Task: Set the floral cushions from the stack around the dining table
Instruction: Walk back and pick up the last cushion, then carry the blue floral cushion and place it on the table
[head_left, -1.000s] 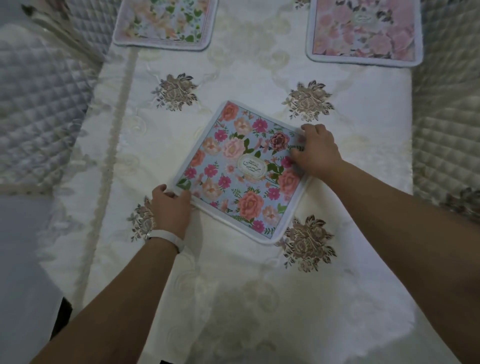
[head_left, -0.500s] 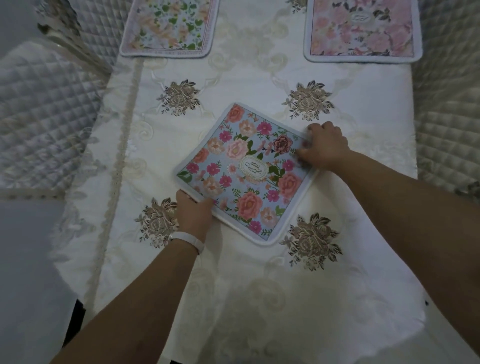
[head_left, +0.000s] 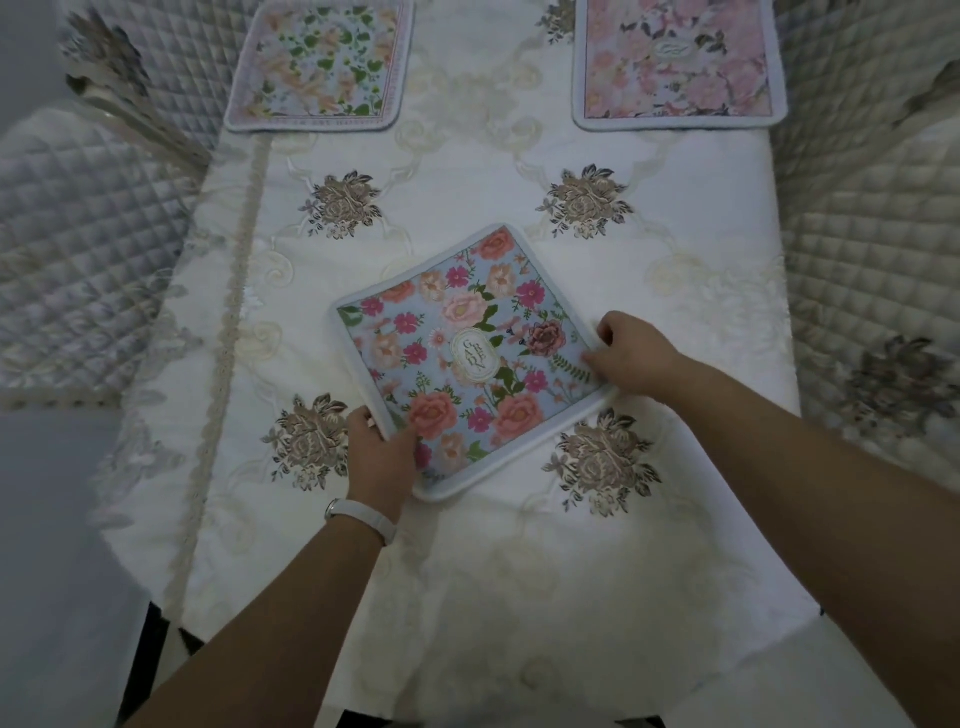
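Note:
A square blue floral cushion (head_left: 470, 358) with a white border lies turned like a diamond in the middle of the dining table (head_left: 467, 182). My left hand (head_left: 382, 457) grips its lower-left edge, thumb on top. My right hand (head_left: 631, 353) pinches its right corner. A green-and-peach floral cushion (head_left: 319, 62) lies flat at the far left of the table. A pink floral cushion (head_left: 678, 62) lies flat at the far right.
A cream embroidered tablecloth (head_left: 519, 571) with brown flower motifs covers the table. Quilted white chair covers stand close on the left (head_left: 78, 249) and on the right (head_left: 857, 249). The table's near edge drops off at the bottom of the view.
The blue cushion has rotated clockwise and slid toward me. My left hand moved right along its lower edge. My right hand followed the right corner downward.

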